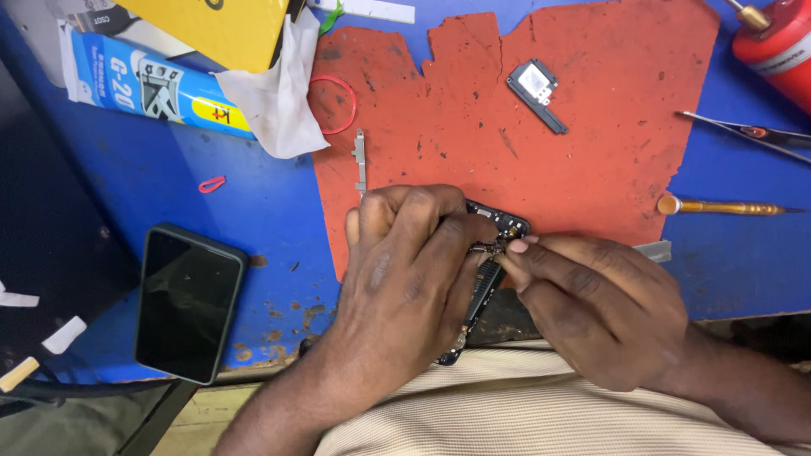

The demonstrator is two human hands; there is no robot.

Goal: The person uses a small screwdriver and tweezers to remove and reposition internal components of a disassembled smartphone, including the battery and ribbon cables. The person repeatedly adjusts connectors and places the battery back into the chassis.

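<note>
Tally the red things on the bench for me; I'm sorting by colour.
Red mat: 1
Red rubber band: 1
Small red loop: 1
Red canister: 1
Total: 4

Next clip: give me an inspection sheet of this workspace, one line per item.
Surface: blue table with torn red mat.
Job's things: opened phone body under both hands.
Clutter: black phone, speaker module, metal bracket, screwdriver, tweezers, glue box, white cloth, red canister.
Hands: left hand grips the body; right hand pinches a small part.
Cables: nothing seen.
Surroundings: dark floor at left.
</note>
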